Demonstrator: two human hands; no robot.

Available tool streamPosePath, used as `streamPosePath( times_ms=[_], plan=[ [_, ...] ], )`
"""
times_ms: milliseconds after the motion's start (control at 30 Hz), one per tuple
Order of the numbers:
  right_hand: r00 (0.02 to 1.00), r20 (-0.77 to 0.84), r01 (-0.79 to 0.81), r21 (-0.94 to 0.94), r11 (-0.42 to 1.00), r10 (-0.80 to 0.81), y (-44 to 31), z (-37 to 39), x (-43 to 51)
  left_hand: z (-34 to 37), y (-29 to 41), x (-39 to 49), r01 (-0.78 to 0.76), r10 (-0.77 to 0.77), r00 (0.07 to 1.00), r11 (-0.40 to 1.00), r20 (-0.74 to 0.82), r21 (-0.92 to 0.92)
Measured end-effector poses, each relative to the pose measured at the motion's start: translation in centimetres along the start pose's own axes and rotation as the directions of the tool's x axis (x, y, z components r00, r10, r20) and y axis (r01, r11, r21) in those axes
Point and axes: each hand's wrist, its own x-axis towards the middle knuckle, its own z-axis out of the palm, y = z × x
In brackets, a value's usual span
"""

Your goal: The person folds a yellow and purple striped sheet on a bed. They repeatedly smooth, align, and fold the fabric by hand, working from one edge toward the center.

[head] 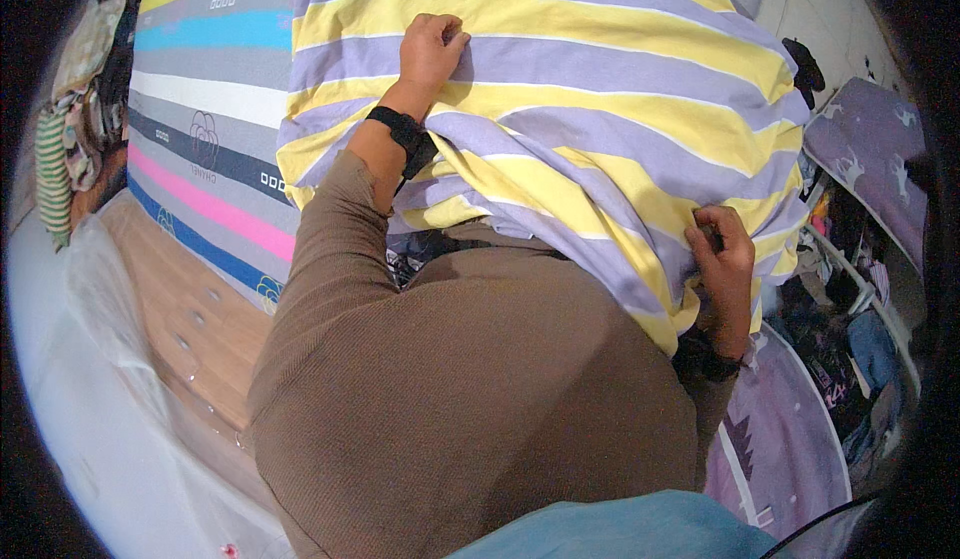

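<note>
A large cloth with yellow, lavender and white stripes [600, 71] lies spread before me, bunched in folds near my body. On its upper left part rests my left hand [433, 49], fingers curled; whether it grips any fabric cannot be told. My right hand [721, 242] is at the lower right of the cloth, thumb and fingers bent against the fabric, and a pinch of cloth between them cannot be made out. Dark bands circle both wrists. Left of the cloth shows a striped bedsheet [214, 94] in grey, blue, white and pink.
A wooden surface [195, 311] and a sheer white curtain [112, 304] are at the lower left. Piled clothes [825, 364] and a curved pale rail [862, 289] stand on the right, near purple patterned panels [870, 161]. More fabrics [52, 176] hang at the far left.
</note>
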Motion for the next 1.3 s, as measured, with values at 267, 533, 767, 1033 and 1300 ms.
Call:
streamPosePath(
  times_ms=[267, 533, 767, 1033, 1300],
  plan=[
    [1.000, -0.010, 0.011, -0.007, 1.000, -0.011, 1.6, 0.9, -0.1, 1.3, 0.1, 0.1, -0.125, 0.135, 0.991, 0.962, -0.022, 0.243],
    [0.997, -0.066, 0.037, -0.019, 0.999, -0.038, 2.3, 1.4, -0.1, 2.1, -0.1, 0.6, -0.269, 0.290, 0.957, 0.837, 0.032, 0.477],
    [0.998, -0.059, -0.005, 0.100, 0.995, 0.011, 4.0, 1.4, -0.7, 0.0, -2.3, 1.1, 0.345, -0.346, 0.937, 0.938, -0.042, -0.022],
    [0.999, -0.045, -0.018, 0.108, 0.994, 0.023, 5.9, 2.2, -0.3, -4.1, 1.7, 8.3, 0.440, -0.331, 0.896, 0.583, 0.295, -0.683],
    [0.999, -0.044, 0.009, 0.259, 0.966, 0.003, 6.2, 2.3, 0.2, 11.9, 35.5, 20.7, -0.284, 0.460, 0.863, 0.785, 0.211, -0.550]
  ],
)
